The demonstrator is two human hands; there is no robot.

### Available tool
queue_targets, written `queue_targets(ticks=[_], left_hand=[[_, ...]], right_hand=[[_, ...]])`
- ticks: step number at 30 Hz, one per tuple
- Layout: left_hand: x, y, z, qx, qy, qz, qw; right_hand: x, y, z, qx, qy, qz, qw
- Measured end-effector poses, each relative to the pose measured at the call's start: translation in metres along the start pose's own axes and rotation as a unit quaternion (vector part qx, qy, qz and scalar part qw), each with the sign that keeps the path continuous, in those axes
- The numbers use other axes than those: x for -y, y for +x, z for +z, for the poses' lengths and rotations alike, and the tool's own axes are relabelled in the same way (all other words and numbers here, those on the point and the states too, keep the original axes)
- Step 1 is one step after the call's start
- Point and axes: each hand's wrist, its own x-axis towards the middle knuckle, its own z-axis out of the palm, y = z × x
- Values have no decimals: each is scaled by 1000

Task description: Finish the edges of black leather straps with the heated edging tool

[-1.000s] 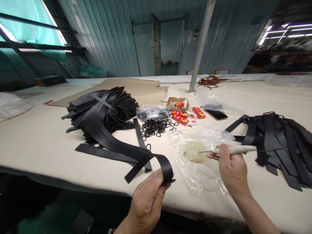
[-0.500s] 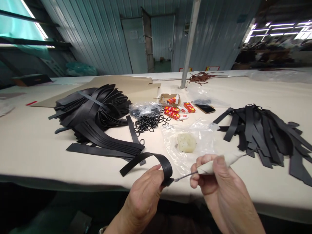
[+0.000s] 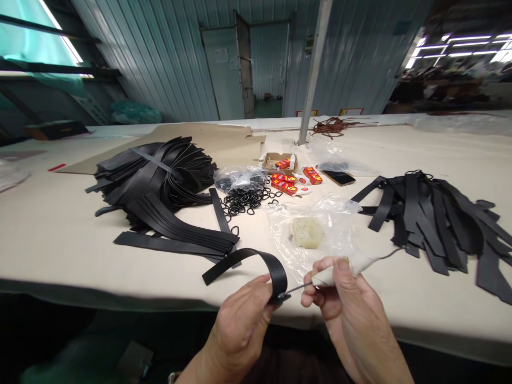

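At lower centre, our left hand (image 3: 242, 325) pinches a curled black strap (image 3: 277, 273); its end now meets the metal tip (image 3: 299, 288), a second ago over the pale block (image 3: 307, 233), so work shifts here; our right hand (image 3: 354, 312) clasps the white-handled tool (image 3: 325, 276).

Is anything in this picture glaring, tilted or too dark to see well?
In the head view, the plastic sheet glints; the distant tube lights wash out white; the pole appears tilted; under the table much is nearly black; the curled black strap reads clearly.
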Motion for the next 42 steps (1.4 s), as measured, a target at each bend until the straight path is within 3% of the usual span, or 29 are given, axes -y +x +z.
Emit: queue_targets(ticks=[2, 4, 7, 9, 13, 16, 23, 26, 29, 34, 36, 38, 40, 42], left_hand=[[-2, -1, 0, 14, -57, -56, 997], [-5, 0, 0, 42, -130, -155, 978], [-11, 2, 0, 77, -255, -325, 907], [-14, 2, 2, 75, -330, -402, 851], [-14, -5, 9, 48, -435, -474, 764], [-13, -14, 14, 31, -478, -497, 723], [-9, -25, 16, 33, -492, -514, 702], [-7, -28, 16, 28, -472, -524, 708], [-6, -30, 16, 10, -449, -536, 714], [-8, -29, 16, -29, -451, -560, 694], [-10, -28, 15, -29, -468, -563, 681], [-12, -26, 15, -31, -479, -560, 675], [-15, -24, 15, -30, -488, -551, 676], [-19, -23, 16, -32, -501, -545, 672]], right_hand=[[-1, 1, 1, -2, -3, 2, 1000], [-2, 2, 2, -4, -6, 5, 1000], [-6, 5, 1, -13, -25, 10, 1000], [-10, 8, -1, -23, -47, 15, 999], [-20, 15, -6, -25, -97, 11, 995], [-25, 20, -5, -20, -135, 11, 991], [-37, 22, -1, -12, -183, 47, 982], [-42, 21, 0, -11, -194, 47, 980], [-35, 27, 2, -41, -211, -13, 976], [2, 33, -2, -144, -185, -193, 953], [9, 28, -6, -111, -204, -158, 960], [6, 20, -11, -40, -239, -54, 969], [-3, 10, -15, 31, -287, 40, 957], [-15, 2, -16, 82, -329, 80, 937]])
